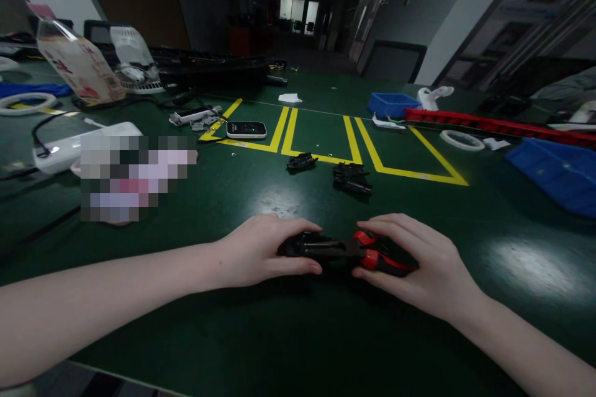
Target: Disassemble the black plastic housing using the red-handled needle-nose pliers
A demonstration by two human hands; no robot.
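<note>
My right hand point(431, 260) is closed around the red-and-black handles of a pair of pliers point(371, 258). The jaws point left, toward my other hand. Between its thumb and fingers, my left hand point(256, 249) grips a small black plastic part point(294, 244) at the end of those jaws. Whether the jaws bite on the part is too dark to tell. Beyond my hands, a similar black part point(302, 162) lies on the green table point(223, 329), with more black pieces point(351, 178) to its right.
Yellow tape outlines point(326, 155) mark the table farther back, near a small device with a screen point(246, 130). On the left are a white power strip point(88, 146) and a bottle point(79, 62). Blue bins point(554, 173), a tape roll point(462, 140) and a red strip point(488, 124) lie right.
</note>
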